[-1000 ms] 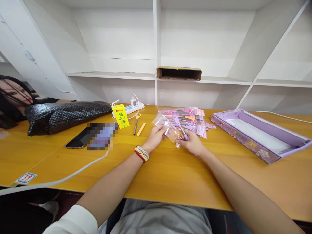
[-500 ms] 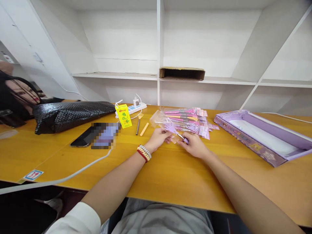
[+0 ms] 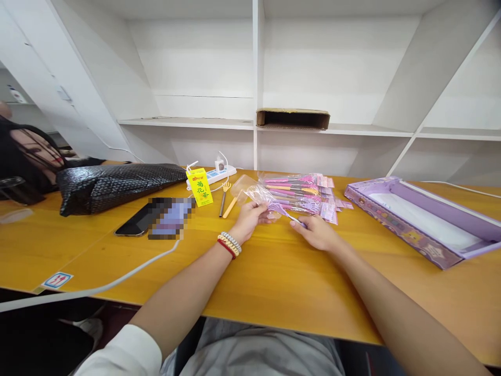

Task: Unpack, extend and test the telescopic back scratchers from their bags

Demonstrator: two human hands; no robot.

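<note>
My left hand (image 3: 246,223) pinches a clear plastic sleeve (image 3: 256,193) in front of the packets. A purple back scratcher (image 3: 286,214) lies slantwise between my hands. Its claw end is at the sleeve; whether it is still partly inside, I cannot tell. Closed on its handle is my right hand (image 3: 319,233). Just beyond my hands, several wrapped back scratchers (image 3: 293,188) in pink, purple and yellow lie in a pile with printed cards. Left of my left hand rest a yellow claw with a dark rod (image 3: 223,202) and a separate yellow handle (image 3: 230,208).
An open purple carton tray (image 3: 407,230) stands at the right. To the left are a yellow drink box (image 3: 201,189), a white power strip (image 3: 219,175), a phone (image 3: 135,222) and a black bubble-wrap bag (image 3: 121,185). A white cable (image 3: 129,279) crosses the front left. Shelves rise behind.
The plastic sleeve has shifted left with my left hand and now overlaps the yellow handle. More of the back scratcher's rod shows, and my right hand is slightly farther from my left.
</note>
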